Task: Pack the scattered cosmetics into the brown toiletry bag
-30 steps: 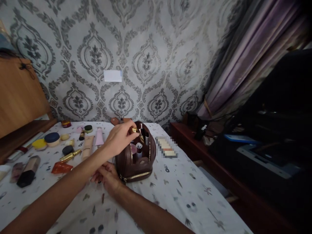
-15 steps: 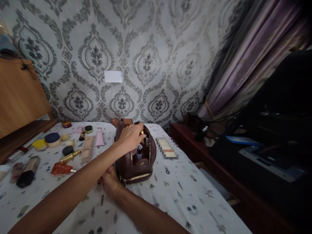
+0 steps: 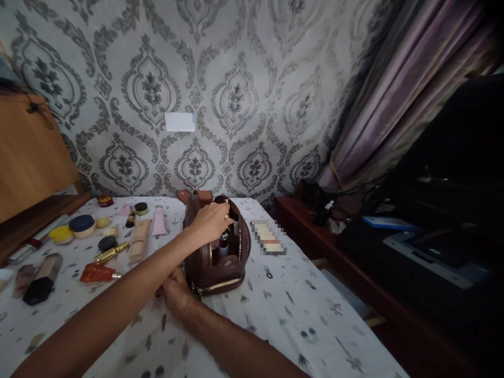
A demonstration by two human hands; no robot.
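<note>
A brown leather bag [image 3: 220, 283] stands unzipped on the bed-like surface, its gold zip teeth parted. My left hand [image 3: 212, 220] reaches into its mouth from the left, fingers curled and closed; what they hold, if anything, is hidden. Something gold shows at these fingers, a ring or a small item. Inside the bag, below that hand, a small bottle with a silvery cap [image 3: 223, 242] stands upright. My right hand [image 3: 178, 295] lies left of the bag, under my left forearm. Its fingers look closed around something small and dark, mostly covered.
To the left lie a pink tube [image 3: 159, 221], a beige tube [image 3: 139, 241], a gold tube [image 3: 112, 253], an orange bottle [image 3: 96, 273], a dark-capped bottle [image 3: 43, 278] and several jars. A blurred-out flat item [image 3: 268, 237] lies right of the bag. A dark red ledge [image 3: 299, 226] runs along the right.
The view has shifted slightly. My left hand has moved a little within the bag's opening, its fingers still curled. My right hand stays beside the bag.
</note>
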